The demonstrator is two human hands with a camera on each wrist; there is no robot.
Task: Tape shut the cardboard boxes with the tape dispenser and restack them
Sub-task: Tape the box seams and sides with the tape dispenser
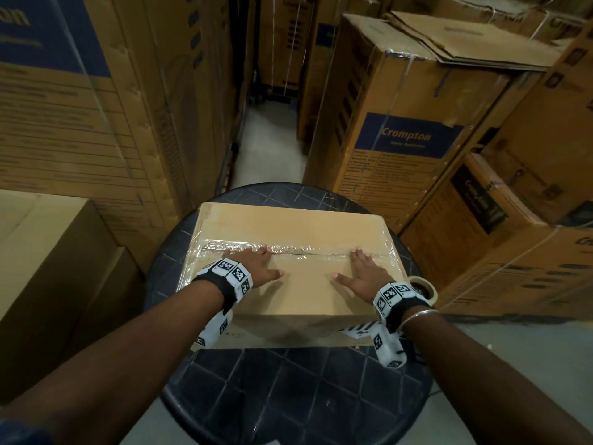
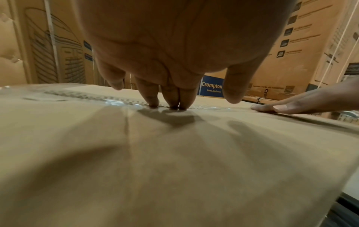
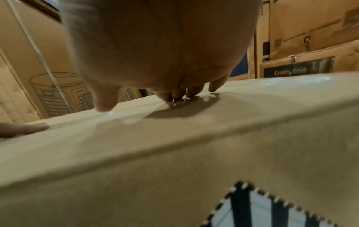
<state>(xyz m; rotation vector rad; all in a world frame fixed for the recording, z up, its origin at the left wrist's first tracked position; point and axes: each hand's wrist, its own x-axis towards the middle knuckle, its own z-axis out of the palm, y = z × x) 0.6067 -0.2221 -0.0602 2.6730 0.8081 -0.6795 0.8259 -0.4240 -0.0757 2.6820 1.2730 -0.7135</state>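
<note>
While tall printed cartons wall the storeroom, a dark round table bears the cardboard box; left hand and right hand press flat-fingered on its clear tape, tape roll just beside the right wrist.

Tape roll half behind right wrist
</note>
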